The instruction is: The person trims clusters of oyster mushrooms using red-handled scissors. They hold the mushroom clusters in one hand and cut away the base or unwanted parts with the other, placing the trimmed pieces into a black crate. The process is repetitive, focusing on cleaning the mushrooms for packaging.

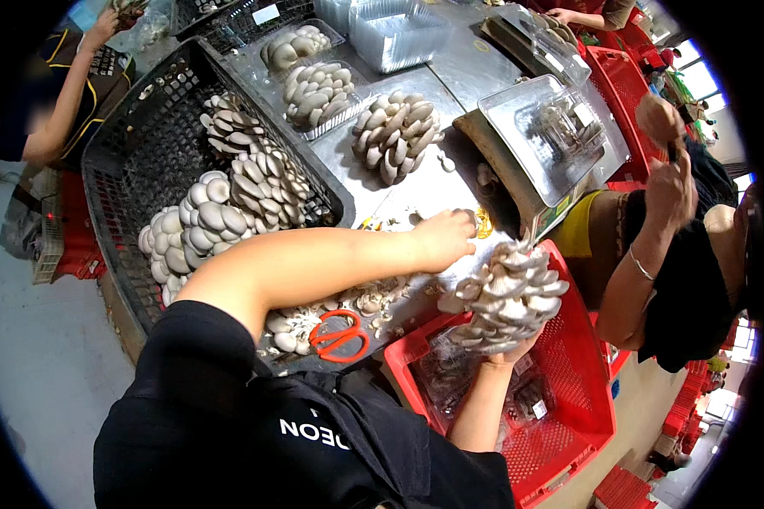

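A large cluster of grey oyster mushrooms [511, 293] rests in my right hand [511, 352], whose fingers wrap its underside above a red crate [581, 399]. My left hand [444, 241] reaches across the metal table with curled fingers; what they hold, if anything, is hidden. Close to those fingertips lies a small yellow thing [484, 222], too small to name. Orange-handled scissors [339, 337] lie among mushroom trimmings [369, 301] near the table's front edge. Beyond my left hand another oyster mushroom cluster [395, 136] sits on the table.
At left a black crate [115, 182] holds several mushroom clusters. Two mushroom-filled clear trays [318, 93] and stacked clear trays [399, 34] stand at the back. A clear tray [539, 127] sits on a scale-like device at right. Co-workers' arms [666, 204] show at right and upper left.
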Motion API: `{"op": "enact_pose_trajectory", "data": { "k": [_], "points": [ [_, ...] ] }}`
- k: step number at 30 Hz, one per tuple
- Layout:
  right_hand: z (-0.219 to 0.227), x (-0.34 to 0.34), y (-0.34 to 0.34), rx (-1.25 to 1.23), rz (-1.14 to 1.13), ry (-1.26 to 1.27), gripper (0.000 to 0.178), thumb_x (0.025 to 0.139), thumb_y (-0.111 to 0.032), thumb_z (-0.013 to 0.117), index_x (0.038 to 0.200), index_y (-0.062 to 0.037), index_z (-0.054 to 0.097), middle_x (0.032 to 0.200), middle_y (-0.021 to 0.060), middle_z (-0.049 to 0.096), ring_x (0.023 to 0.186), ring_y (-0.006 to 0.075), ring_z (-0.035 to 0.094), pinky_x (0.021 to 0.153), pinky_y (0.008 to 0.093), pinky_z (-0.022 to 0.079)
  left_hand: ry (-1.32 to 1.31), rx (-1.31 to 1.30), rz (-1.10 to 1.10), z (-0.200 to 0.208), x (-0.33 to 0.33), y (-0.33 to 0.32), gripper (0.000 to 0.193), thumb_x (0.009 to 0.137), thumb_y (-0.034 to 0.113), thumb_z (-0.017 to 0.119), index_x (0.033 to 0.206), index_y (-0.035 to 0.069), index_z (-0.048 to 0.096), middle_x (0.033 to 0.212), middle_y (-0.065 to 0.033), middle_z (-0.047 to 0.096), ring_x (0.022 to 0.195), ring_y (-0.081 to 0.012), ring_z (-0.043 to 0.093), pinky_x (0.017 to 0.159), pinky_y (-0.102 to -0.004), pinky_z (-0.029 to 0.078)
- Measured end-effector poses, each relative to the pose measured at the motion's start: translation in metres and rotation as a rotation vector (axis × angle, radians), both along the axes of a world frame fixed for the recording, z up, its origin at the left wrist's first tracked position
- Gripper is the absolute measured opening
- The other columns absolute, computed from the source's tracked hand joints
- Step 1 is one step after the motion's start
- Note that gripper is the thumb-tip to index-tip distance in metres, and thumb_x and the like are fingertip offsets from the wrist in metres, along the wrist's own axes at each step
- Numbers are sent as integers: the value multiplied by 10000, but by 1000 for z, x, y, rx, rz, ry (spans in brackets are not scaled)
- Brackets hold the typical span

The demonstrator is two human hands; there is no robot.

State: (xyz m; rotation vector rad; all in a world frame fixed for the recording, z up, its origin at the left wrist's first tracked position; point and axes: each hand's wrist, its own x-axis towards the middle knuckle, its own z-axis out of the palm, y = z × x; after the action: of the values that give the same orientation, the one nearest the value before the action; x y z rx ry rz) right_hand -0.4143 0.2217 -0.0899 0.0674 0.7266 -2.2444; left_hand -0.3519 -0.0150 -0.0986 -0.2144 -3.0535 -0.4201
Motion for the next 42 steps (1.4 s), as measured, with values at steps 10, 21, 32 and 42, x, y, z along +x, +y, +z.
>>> {"op": "enact_pose_trajectory", "data": {
  "k": [10,21,32,42],
  "points": [
    [-37,-16,20,-248,78,-38,722,885,-536,517,1445,-120,330,1481,133,330,1336,354,337,1092,551,280,-149,-769,93,-34,-44,-23,333,838,212,540,1112,92,688,1448,-98,391,1388,-327,253,1097,-647,109],
    [-51,-48,-56,-176,240,-8,613,929,-489,466,1406,-109,407,1442,108,415,1307,336,400,1088,532,295,-189,1834,734,32,-10,-25,356,969,354,487,1156,70,594,1113,-35,607,925,-141,561,825,-307,443],
    [-23,-83,-90,210,568,-61,633,913,-503,519,1384,-92,421,1397,126,460,1265,320,455,1074,488,342,-287,2443,773,-25,-3,-24,575,944,545,393,1320,115,466,1229,-150,571,1135,-298,559,978,-519,426],
    [-30,-93,-68,907,354,951,483,893,-165,635,1315,24,497,1308,136,542,1187,213,517,1009,314,388,-175,2012,996,-38,-4,-25,604,927,467,482,1359,56,388,1301,-159,492,1157,-282,489,985,-492,327]
  ]
}}
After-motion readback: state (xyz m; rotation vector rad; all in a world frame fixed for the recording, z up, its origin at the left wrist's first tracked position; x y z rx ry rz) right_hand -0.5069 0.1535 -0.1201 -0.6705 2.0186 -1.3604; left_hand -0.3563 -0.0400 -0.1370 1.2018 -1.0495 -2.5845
